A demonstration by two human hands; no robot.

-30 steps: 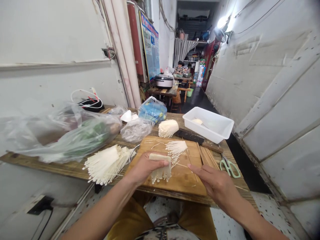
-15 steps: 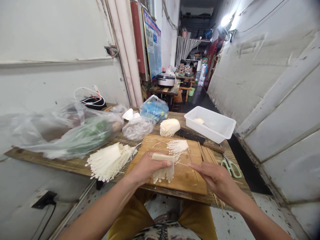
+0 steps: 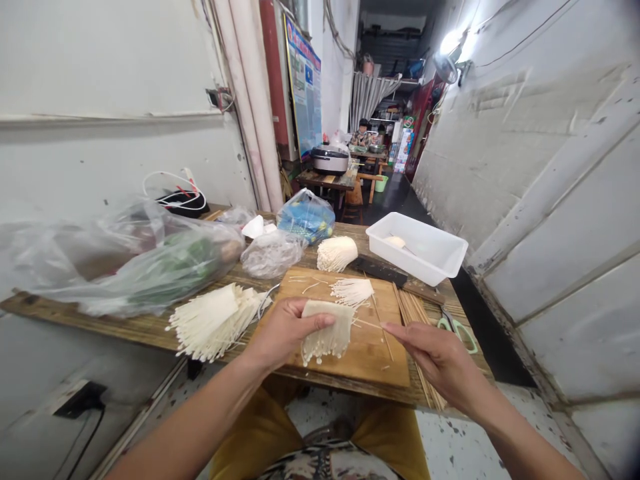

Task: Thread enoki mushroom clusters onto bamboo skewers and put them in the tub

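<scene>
A flat, fanned bunch of enoki mushrooms [image 3: 330,333] hangs caps down from my left hand [image 3: 287,333], pinched between thumb and fingers. My right hand [image 3: 435,350] is closed on the end of a thin wooden skewer [image 3: 369,323], whose other end reaches the bunch's right edge. How deep it goes in is hidden. Beneath both hands lies a wooden cutting board [image 3: 370,370] with another small enoki fan [image 3: 353,291], a loose skewer and stray strands. A larger enoki pile [image 3: 215,320] rests left of the board, and a thick bundle [image 3: 337,254] behind it.
Several skewers [image 3: 417,333] lie right of the board beside green-handled scissors [image 3: 460,333]. A dark-bladed knife [image 3: 383,272] and a white plastic tub [image 3: 417,250] with a skewered piece stand behind. Plastic bags [image 3: 165,267] fill the left side. A person [image 3: 362,135] sits far back.
The enoki fan in my left hand has turned to face me more broadly. My right hand keeps its hold on the skewer. The whole view has shifted slightly.
</scene>
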